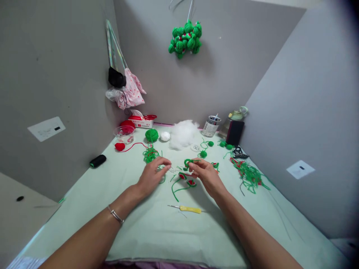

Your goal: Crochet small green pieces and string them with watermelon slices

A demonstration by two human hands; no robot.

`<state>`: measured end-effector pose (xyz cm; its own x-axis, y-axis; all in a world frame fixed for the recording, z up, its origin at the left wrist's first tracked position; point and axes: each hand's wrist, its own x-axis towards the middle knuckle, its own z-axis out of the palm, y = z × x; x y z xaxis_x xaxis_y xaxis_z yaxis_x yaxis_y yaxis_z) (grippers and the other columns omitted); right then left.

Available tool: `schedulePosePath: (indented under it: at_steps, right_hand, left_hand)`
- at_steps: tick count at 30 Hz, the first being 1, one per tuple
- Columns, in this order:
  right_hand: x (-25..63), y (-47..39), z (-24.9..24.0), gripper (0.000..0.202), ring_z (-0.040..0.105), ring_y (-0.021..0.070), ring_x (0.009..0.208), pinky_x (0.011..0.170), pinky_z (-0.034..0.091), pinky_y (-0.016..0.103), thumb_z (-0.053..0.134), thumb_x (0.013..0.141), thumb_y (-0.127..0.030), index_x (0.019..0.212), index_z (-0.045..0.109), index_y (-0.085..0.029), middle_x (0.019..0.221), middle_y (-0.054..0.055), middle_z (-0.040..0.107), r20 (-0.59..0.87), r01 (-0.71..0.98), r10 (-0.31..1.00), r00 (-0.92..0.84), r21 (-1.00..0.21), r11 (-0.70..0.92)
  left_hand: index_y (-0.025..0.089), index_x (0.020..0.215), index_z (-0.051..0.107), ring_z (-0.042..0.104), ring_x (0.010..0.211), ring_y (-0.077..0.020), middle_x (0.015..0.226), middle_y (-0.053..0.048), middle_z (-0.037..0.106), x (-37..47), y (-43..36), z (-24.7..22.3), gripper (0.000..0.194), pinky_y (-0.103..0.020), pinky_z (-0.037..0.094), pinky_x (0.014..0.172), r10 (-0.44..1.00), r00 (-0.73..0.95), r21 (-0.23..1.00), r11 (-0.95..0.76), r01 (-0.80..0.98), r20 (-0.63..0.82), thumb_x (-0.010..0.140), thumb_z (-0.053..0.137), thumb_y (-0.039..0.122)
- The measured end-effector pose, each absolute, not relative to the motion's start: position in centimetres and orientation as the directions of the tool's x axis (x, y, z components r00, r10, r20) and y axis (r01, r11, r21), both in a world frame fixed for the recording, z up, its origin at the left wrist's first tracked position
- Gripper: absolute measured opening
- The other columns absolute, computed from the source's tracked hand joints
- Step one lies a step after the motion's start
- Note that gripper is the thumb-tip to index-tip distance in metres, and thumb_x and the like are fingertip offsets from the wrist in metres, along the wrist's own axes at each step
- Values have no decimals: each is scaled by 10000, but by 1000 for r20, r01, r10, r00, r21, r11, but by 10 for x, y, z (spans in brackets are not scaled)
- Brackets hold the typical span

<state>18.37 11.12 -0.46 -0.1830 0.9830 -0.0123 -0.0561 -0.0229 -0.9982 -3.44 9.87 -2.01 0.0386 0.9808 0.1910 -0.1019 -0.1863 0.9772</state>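
My right hand [206,173] pinches a small green crocheted piece [187,163] above the table. To its left, my left hand [154,173] is raised with thumb and forefinger apart, and nothing shows between them. Two small red and green crocheted pieces [191,183] with green tails lie just below my right hand. Nearer the table's front lies a crochet hook with a yellow handle [190,209], its tip pointing left. A tangle of green yarn [150,154] sits behind my left hand.
White stuffing [183,134], a green yarn ball [152,135] and a tin [211,126] stand at the back. Green and red yarn scraps [249,175] lie right; a black spool [98,161] lies left. Green crocheted balls [186,39] hang on the wall.
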Motion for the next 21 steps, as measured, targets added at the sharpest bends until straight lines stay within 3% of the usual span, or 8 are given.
schedulePosePath:
  at_steps: [7, 14, 18, 21]
  right_hand:
    - [193, 117, -5, 411, 365, 47, 487, 466, 238, 210, 853, 691, -490, 827, 683, -141, 610, -37, 569, -37, -127, 991, -127, -990, -53]
    - [210, 128, -2, 435, 356, 35, 468, 449, 258, 201, 873, 639, -500, 767, 651, -148, 613, -48, 556, -9, -185, 999, 30, -983, -3]
    - [217, 133, -3, 453, 362, 32, 471, 438, 237, 192, 885, 618, -503, 735, 620, -154, 613, -51, 544, -1, -197, 997, 80, -980, 15]
    - [220, 135, -3, 471, 352, 31, 463, 437, 233, 189, 889, 603, -517, 740, 622, -155, 606, -52, 540, -13, -197, 997, 77, -980, 2]
  left_hand:
    - [157, 898, 725, 663, 820, -164, 870, -49, 719, -79, 129, -14, 345, -286, 514, 826, 958, -252, 916, -217, -337, 135, 741, 829, 447]
    - [166, 779, 621, 538, 591, -57, 696, 29, 598, -119, 146, -8, 291, -173, 495, 631, 899, -429, 826, -303, -475, 82, 788, 766, 417]
    - [176, 791, 621, 387, 473, -29, 641, 64, 534, -119, 147, -9, 299, -146, 365, 490, 924, -359, 884, -273, -380, 131, 777, 755, 443]
    - [169, 809, 688, 346, 439, -46, 571, 72, 486, -103, 137, -11, 281, -177, 266, 431, 983, -112, 965, -166, -203, 145, 765, 770, 434]
